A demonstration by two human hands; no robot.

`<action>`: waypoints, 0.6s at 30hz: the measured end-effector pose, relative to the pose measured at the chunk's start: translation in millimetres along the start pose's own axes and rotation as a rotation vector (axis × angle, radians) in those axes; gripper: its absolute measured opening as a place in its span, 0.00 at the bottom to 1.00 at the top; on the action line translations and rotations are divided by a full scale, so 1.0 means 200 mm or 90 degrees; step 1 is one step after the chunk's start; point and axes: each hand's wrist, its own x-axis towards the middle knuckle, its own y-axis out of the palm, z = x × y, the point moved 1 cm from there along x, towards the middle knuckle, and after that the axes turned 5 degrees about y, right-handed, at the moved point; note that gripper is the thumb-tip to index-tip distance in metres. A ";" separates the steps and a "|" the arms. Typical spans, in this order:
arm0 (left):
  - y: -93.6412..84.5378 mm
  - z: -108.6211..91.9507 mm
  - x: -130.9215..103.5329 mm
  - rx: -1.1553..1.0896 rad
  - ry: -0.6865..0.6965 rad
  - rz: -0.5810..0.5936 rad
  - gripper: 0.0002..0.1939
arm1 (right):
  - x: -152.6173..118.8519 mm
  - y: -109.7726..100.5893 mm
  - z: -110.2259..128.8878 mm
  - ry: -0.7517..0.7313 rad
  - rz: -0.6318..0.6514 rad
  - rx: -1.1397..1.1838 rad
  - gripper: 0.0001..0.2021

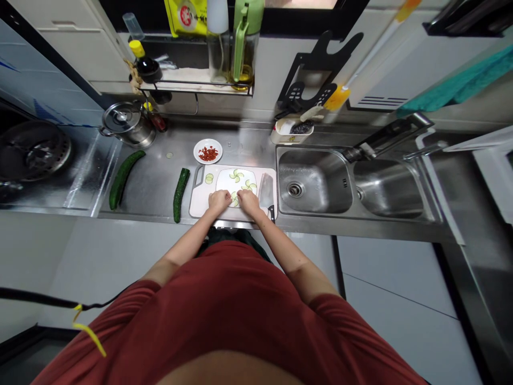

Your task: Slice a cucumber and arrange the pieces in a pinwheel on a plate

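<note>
My left hand (220, 200) is closed, its fingertips at the near-left part of a white square plate (223, 182). Across from it, my right hand (249, 201) is also closed, fingers curled beside a fan of cucumber slices (234, 200) between the two hands. Anything pinched in either hand is too small to make out. Two more slice fans, one at the back (236, 175) and one at the right (249, 185), lie on the plate. The plate sits on a pale cutting board (197, 206). A few round cucumber slices (209, 178) and a cleaver (265, 188) lie on the board.
Left of the board are a cut cucumber (181, 195) and a longer whole one (123, 179). Behind it stands a small plate (217, 143) of chopped red pieces (208, 154). A double sink (316, 203) is at the right; a lidded pot (136, 133) stands at the back left.
</note>
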 end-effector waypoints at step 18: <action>0.02 0.03 -0.05 0.045 0.113 -0.099 0.13 | -0.04 -0.04 -0.08 0.044 -0.054 0.047 0.16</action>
